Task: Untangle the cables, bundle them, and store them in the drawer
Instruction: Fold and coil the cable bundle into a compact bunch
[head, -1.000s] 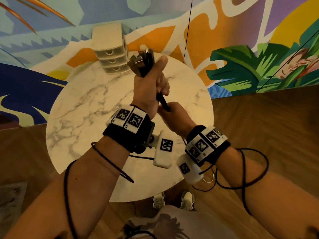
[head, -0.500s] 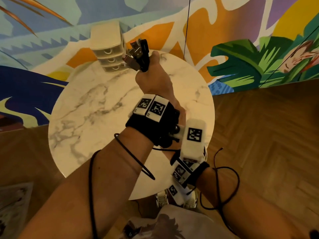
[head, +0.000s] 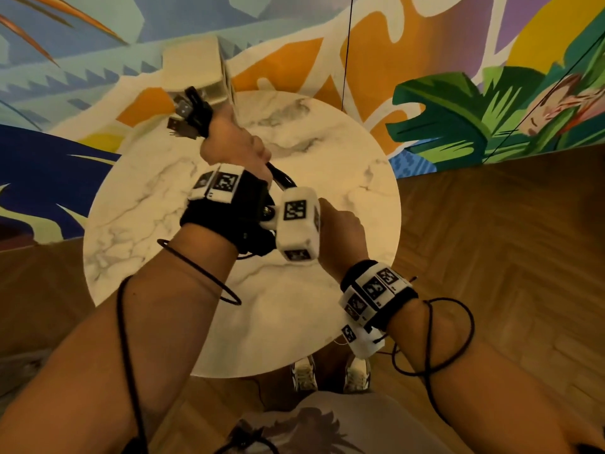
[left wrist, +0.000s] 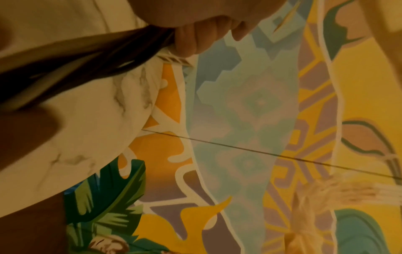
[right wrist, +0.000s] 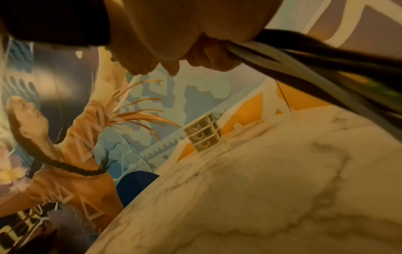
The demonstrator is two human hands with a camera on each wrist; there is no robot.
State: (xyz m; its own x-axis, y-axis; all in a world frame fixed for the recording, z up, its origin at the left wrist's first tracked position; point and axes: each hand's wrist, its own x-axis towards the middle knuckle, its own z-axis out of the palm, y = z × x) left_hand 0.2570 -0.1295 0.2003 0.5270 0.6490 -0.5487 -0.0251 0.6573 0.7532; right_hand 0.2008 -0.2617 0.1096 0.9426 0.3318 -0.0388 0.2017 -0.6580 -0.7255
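Observation:
A bundle of black cables (head: 188, 116) sticks out of the top of my left hand (head: 234, 145), its USB plugs fanned up and to the left. That hand grips the bundle in a fist above the round marble table (head: 147, 217). The cables run down out of the fist to my right hand (head: 340, 231), which is partly hidden behind the left wrist camera. In the right wrist view my fingers (right wrist: 208, 53) curl round the dark cables (right wrist: 326, 68). The left wrist view shows my fingers (left wrist: 195, 37) closed on the same strands (left wrist: 87, 60).
A small cream three-drawer unit (head: 196, 73) stands at the table's far edge, just behind the plugs, and its drawers (right wrist: 203, 135) look closed. A painted mural wall rises behind it. Wooden floor surrounds the table. Thin black wires loop round both forearms.
My left hand has swung left and the plugs now tilt leftward in front of the drawer unit. My right hand has come out from under the left forearm to the right.

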